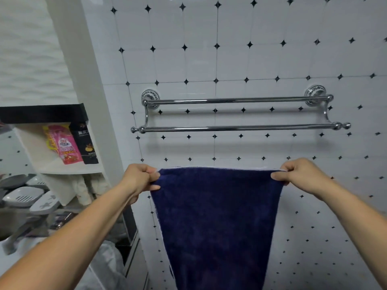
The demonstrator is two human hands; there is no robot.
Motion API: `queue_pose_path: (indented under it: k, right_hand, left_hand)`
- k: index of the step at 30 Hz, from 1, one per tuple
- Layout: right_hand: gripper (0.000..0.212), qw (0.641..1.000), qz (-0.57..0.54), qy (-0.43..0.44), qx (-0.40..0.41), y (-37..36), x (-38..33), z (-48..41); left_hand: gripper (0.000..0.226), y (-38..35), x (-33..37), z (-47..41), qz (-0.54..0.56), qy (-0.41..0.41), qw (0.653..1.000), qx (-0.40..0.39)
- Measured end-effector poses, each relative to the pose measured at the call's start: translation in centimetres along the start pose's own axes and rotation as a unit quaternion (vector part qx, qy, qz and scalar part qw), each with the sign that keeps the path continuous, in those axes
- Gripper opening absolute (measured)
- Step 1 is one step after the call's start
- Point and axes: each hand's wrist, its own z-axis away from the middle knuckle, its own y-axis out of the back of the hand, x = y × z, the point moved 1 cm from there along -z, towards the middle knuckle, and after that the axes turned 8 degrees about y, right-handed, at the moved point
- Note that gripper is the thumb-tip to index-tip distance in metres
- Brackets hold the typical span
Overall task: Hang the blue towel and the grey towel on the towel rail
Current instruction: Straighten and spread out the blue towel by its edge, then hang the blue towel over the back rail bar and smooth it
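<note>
Blue towel [215,216] stretched taut between both hands, top edge level, rest hanging straight down past the bottom edge of view. Left hand [140,178] curled tight on the towel's top left corner, thumb on the front face, fingers folded over the edge. Right hand [297,174] pinching the top right corner the same way, thumb on the front. Towel in mid-air, below the chrome double towel rail [236,128] and in front of the wall, clear of both bars. Rail fixed on a white tiled wall [251,49] with small black diamond insets; upper bar nearer the wall, lower bar standing further out. Off to the left, a white shelf [50,164] under a black ledge [41,114], carrying a pink pouch [65,143] and a black pouch [85,141] upright, side by side. Lower left, grey soap dishes [23,196] in a jumble, details blurred.
</note>
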Motion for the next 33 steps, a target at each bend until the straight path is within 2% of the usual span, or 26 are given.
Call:
queue_pose_path:
  k: [4,8,12,15,19,21,24,26,28,31,33]
  right_hand:
    - [0.021,0.994,-0.105,-0.029,0.032,-1.0,0.2,-1.3]
    - [0.03,0.974,-0.2,-0.092,0.045,-1.7,0.0,-3.6]
    - [0.007,0.948,-0.279,-0.137,0.068,-3.1,-0.5,-6.2]
    - [0.011,0.896,-0.401,-0.171,0.091,-4.3,-1.2,-8.2]
    - [0.029,0.831,-0.503,-0.164,0.17,-5.2,-1.6,-10.9]
    - [0.026,0.8,-0.537,-0.148,0.222,-5.0,-1.8,-12.2]
    - [0.016,0.735,-0.611,-0.111,0.271,-4.3,-2.1,-14.4]
    - [0.027,0.696,-0.657,-0.076,0.281,-3.8,-2.4,-15.9]
    - [0.027,0.67,-0.685,-0.038,0.282,-3.2,-2.7,-17.4]
    - [0.012,0.644,-0.711,0.021,0.281,-2.3,-3.3,-19.3]
    - [0.018,0.62,-0.736,0.069,0.264,-1.4,-4.2,-20.4]
  left_hand:
    - [0.006,0.0,0.6,-2.2,0.04,-0.001,0.999,0.029]
    - [0.003,-0.3,1.7,-3.9,0.041,-0.007,0.998,0.049]
    - [0.013,-1.0,2.8,-6.0,-0.01,-0.07,0.995,0.075]
    - [0.016,-1.8,3.3,-7.7,-0.033,-0.107,0.991,0.077]
    - [0.008,-3.2,4.6,-9.8,0.072,-0.087,0.993,0.023]
    - [0.011,-3.9,5.7,-10.6,0.135,-0.095,0.986,-0.008]
    - [0.012,-4.9,7.2,-11.5,0.244,-0.112,0.962,-0.052]
    - [0.008,-5.6,8.1,-12.2,0.308,-0.118,0.941,-0.075]
    - [0.014,-6.1,9.2,-13.2,0.361,-0.123,0.919,-0.096]
    - [0.007,-7.0,11.3,-13.7,0.413,-0.167,0.889,-0.104]
    - [0.017,-7.8,12.6,-13.8,0.457,-0.195,0.86,-0.118]
